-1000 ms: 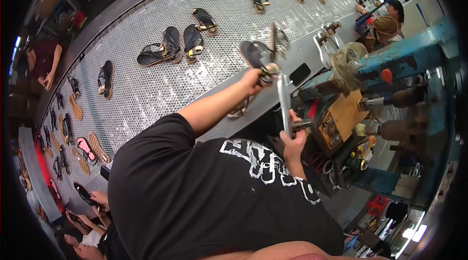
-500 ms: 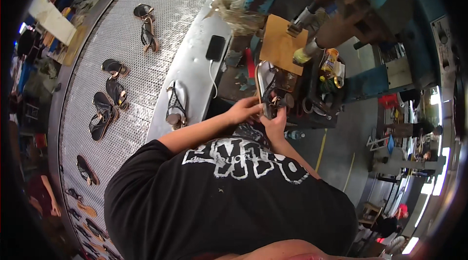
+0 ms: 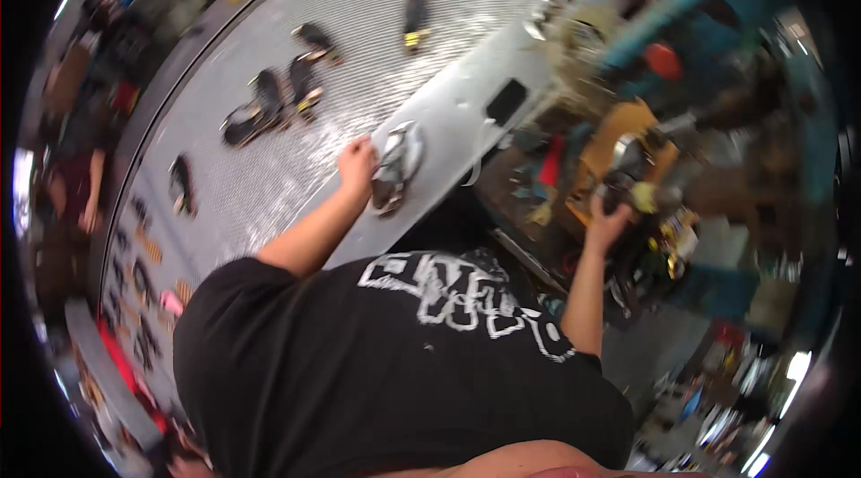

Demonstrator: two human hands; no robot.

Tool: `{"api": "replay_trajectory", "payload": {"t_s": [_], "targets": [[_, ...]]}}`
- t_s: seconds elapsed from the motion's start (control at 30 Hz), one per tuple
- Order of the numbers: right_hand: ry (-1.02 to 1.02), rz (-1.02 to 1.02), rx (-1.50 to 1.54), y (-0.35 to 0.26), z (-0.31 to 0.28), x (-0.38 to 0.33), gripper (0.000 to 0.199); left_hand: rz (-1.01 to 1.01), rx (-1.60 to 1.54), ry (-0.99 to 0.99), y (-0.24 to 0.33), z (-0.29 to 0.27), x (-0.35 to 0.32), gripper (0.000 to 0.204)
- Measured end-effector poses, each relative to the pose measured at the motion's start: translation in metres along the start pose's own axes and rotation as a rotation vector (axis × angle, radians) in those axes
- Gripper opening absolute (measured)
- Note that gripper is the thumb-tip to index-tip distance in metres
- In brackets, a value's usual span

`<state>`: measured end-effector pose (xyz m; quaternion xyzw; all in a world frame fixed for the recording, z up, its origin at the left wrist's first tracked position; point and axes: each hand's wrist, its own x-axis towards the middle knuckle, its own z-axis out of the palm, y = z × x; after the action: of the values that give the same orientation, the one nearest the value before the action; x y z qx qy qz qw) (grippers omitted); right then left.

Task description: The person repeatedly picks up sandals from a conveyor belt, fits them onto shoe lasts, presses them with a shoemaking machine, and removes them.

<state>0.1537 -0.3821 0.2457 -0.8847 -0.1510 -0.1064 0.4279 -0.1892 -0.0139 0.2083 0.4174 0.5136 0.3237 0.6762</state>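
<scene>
My left hand [image 3: 357, 160] reaches out to the smooth grey edge strip [image 3: 448, 133] of a wide mesh belt. Its fingers are curled on the side of a dark sandal with a pale sole [image 3: 397, 166], which lies on that strip. To the right, my right hand [image 3: 608, 220] is raised against a cluttered machine [image 3: 646, 182], with its fingers at a dark round part and a yellowish piece [image 3: 642, 199]. Motion blur hides whether that hand grips anything. My black printed shirt fills the lower middle of the view.
Several dark sandals [image 3: 269, 101] lie spread over the mesh belt [image 3: 269, 182]. A flat black rectangle [image 3: 505, 101] rests on the edge strip. An orange board [image 3: 619, 133] and a red piece [image 3: 552, 164] sit by the machine. Another person [image 3: 67, 195] stands at the far left.
My hands have parted: the left has carried the sandal from the machine out to the belt's edge strip, and the right has gone up to the machine. The view has swung.
</scene>
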Motion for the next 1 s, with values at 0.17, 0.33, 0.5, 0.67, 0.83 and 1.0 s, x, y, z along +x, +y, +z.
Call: {"api": "replay_trajectory", "payload": {"t_s": [0.17, 0.33, 0.5, 0.67, 0.83, 1.0], "targets": [[0.152, 0.056, -0.214, -0.025, 0.005, -0.001, 0.054, 0.094, 0.583, 0.558, -0.042, -0.101, 0.113, 0.06], [0.103, 0.009, -0.415, -0.032, 0.01, -0.002, 0.053, -0.036, 1.081, 0.665, -0.022, -0.109, 0.172, 0.081], [0.075, 0.195, -0.45, -0.051, 0.013, -0.005, 0.062, -0.154, 1.011, 0.774, 0.018, -0.089, 0.189, 0.072], [0.112, 0.089, -0.243, -0.031, 0.017, -0.02, 0.078, -0.119, 0.446, 0.745, 0.024, -0.085, 0.192, 0.054], [0.042, 0.129, -0.13, -0.097, 0.021, -0.109, 0.07, -0.285, -0.927, 0.004, 0.005, -0.152, 0.132, 0.025], [-0.165, 0.138, 0.411, -0.163, 0.036, -0.173, 0.061, -0.641, -0.556, -0.759, 0.039, -0.097, -0.042, 0.036]]}}
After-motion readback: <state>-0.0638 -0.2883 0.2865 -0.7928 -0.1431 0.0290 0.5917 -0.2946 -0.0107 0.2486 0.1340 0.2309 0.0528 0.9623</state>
